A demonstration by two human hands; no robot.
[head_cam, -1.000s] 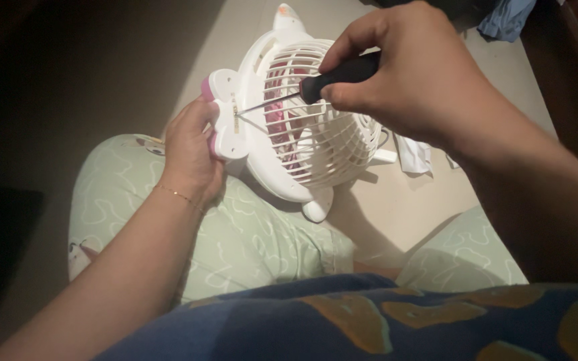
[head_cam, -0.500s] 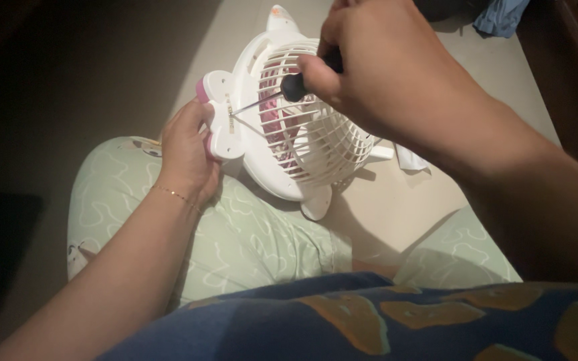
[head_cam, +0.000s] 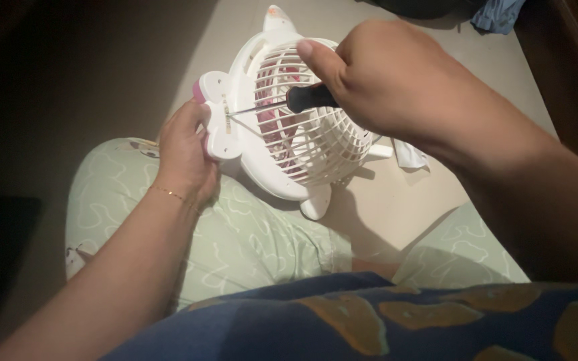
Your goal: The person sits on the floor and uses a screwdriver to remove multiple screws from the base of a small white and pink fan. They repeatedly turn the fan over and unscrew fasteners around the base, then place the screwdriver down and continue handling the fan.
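A small white fan with a wire grille and pink blades rests against my left knee. My left hand grips its base at the left edge, beside a pink part. My right hand is closed around the black handle of a screwdriver. The thin metal shaft points left and its tip touches the fan's white base near my left thumb. A thin gold bracelet circles my left wrist.
My legs in pale green patterned trousers lie under the fan. A blue and orange garment fills the bottom edge. White paper lies behind the fan on the beige floor. Dark cloth sits at the top right.
My right hand has turned on the screwdriver handle, so the handle is more hidden by the fingers. The fan and my left hand have stayed nearly still.
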